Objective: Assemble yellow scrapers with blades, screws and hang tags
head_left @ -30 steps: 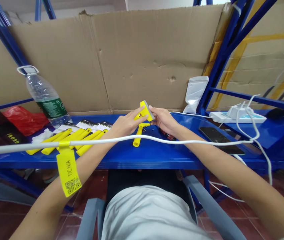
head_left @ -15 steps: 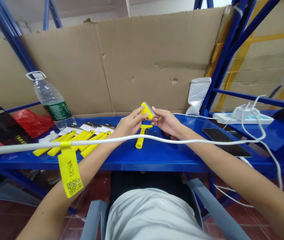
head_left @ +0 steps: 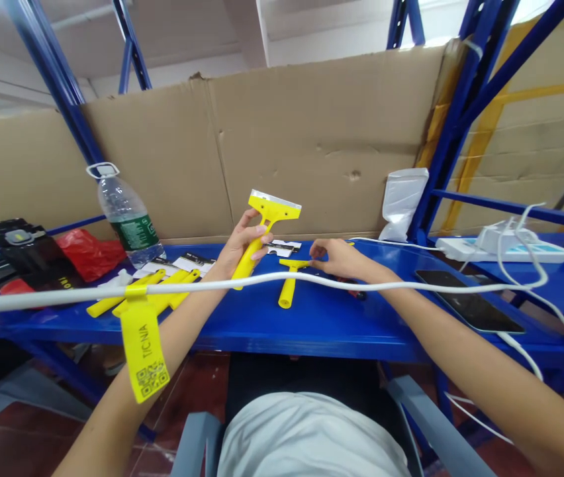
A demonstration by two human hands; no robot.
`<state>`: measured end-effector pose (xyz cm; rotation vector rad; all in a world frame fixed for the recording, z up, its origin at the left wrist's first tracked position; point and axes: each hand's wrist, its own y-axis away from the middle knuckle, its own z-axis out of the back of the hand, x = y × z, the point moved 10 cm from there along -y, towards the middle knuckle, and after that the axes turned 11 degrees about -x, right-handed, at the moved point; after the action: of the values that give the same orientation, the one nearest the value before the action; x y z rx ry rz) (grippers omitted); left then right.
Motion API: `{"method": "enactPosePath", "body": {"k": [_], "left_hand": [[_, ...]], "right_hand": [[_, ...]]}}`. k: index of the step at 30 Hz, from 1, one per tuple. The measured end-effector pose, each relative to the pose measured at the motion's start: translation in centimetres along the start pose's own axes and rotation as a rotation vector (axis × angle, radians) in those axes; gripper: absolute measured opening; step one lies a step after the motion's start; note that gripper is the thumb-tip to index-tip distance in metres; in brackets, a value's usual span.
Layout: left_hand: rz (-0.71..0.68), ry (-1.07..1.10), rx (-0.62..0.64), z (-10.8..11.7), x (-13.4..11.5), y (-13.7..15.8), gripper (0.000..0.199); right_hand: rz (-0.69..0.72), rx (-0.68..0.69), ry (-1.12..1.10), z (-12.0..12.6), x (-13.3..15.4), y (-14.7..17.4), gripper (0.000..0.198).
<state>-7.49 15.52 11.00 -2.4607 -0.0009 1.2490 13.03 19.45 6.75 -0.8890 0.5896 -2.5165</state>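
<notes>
My left hand (head_left: 248,246) is closed around the handle of a yellow scraper (head_left: 273,209), raised above the bench with its wide head and metal edge upward. A second scraper (head_left: 288,286) lies on the blue bench, handle toward me. Beside its head, my right hand (head_left: 336,257) reaches down to the bench with fingers curled together; whatever they pinch is too small or hidden to make out. A bit of yellow (head_left: 351,244) shows just behind that hand. More yellow scrapers (head_left: 163,295) lie at the left with black-and-white cards (head_left: 193,264).
A white cable (head_left: 242,283) with a yellow tag (head_left: 143,351) crosses in front of my forearms. A water bottle (head_left: 128,222) and red bag (head_left: 91,252) stand left. On the right are a phone (head_left: 465,301) and power strip (head_left: 510,252). Cardboard (head_left: 312,146) backs the bench.
Both hands were together on a yellow piece with a grey edge. Now my left hand holds up a scraper, fewer lie at the left, and my right hand has moved down to the bench.
</notes>
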Motion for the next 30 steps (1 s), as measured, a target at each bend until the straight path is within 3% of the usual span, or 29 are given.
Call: {"method": "enactPosePath", "body": {"k": [6, 14, 24, 30], "left_hand": [[0.014, 0.014, 0.015, -0.8, -0.3, 1.1, 0.046], [0.001, 0.01, 0.014, -0.7, -0.4, 0.9, 0.043], [0.017, 0.014, -0.024, -0.6, -0.3, 1.0, 0.046], [0.013, 0.0, -0.042, -0.3, 0.0, 0.5, 0.047]], "right_hand": [[0.009, 0.197, 0.177, -2.0, -0.7, 0.8, 0.015], [0.013, 0.305, 0.23, -3.2, -1.5, 1.1, 0.017], [0.061, 0.286, 0.15, -3.4, -1.7, 1.6, 0.006], [0.158, 0.188, 0.052, -2.6, 0.5, 1.2, 0.011]]}}
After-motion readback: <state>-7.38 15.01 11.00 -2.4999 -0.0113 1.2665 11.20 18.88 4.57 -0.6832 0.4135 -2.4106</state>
